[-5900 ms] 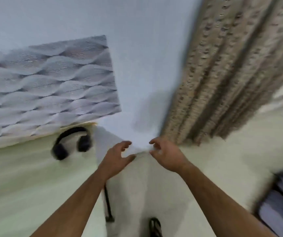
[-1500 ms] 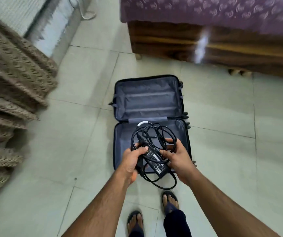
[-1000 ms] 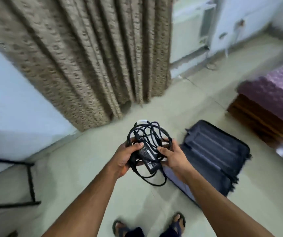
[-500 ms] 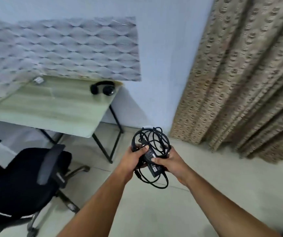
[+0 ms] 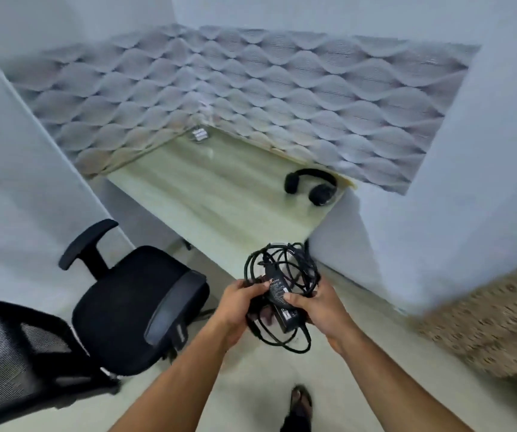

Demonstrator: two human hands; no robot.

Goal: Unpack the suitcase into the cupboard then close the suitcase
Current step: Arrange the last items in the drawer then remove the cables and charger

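A pale-walled corner with a band of grey wave-patterned wallpaper fills the upper frame of the head view, above a pale green-white desk (image 5: 219, 194) that runs across the middle. On the desk's right end lies a pair of black over-ear headphones (image 5: 311, 185); a small packet sits at its far corner, too blurred to identify. A black mesh office chair (image 5: 126, 307) stands at lower left, and a brown patterned curtain (image 5: 485, 322) shows at right.

Low in the centre, the left hand (image 5: 238, 307) and right hand (image 5: 319, 307) are both clasped around a black laptop power adapter with its tangled black cable (image 5: 282, 288), held in the air over the floor. Neither suitcase nor cupboard is in frame.

Loose cable loops hang below the hands; they could snag on the chair's armrest or slip free, letting the brick swing or drop.

The adapter carries a white label with print, but it is too small and blurred to read.
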